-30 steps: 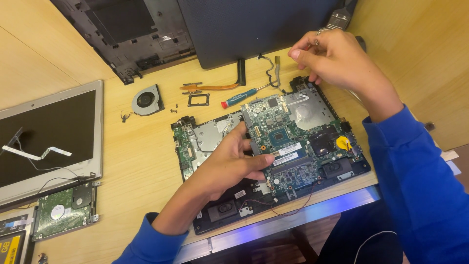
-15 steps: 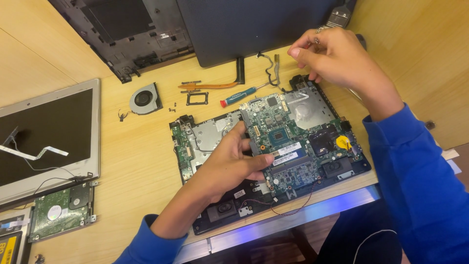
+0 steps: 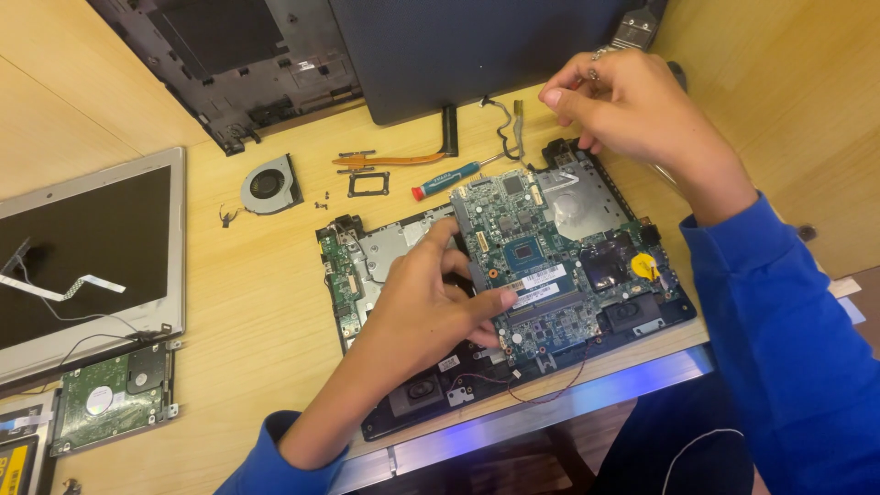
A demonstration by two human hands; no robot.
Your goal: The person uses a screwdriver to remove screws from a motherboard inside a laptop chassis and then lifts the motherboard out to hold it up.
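Observation:
A green motherboard (image 3: 550, 266) lies on an opened black laptop base (image 3: 422, 403) in front of me. My left hand (image 3: 426, 307) grips the board's left edge, thumb on top and fingers curled beside it. My right hand (image 3: 632, 105) hovers over the base's far right corner with its fingertips pinched together. What they pinch is hidden. A yellow coin cell (image 3: 644, 266) sits on the board's right side. A loose thin wire (image 3: 559, 390) curls off the near edge.
A red and blue screwdriver (image 3: 449, 179), a copper heat pipe (image 3: 394, 160), a black bracket (image 3: 367, 183) and a fan (image 3: 268, 186) lie beyond the base. At left are a screen panel (image 3: 82, 257) and a hard drive (image 3: 110, 399). A black cover (image 3: 229, 55) lies at the back.
The view has shifted slightly. Both hands stay where they were.

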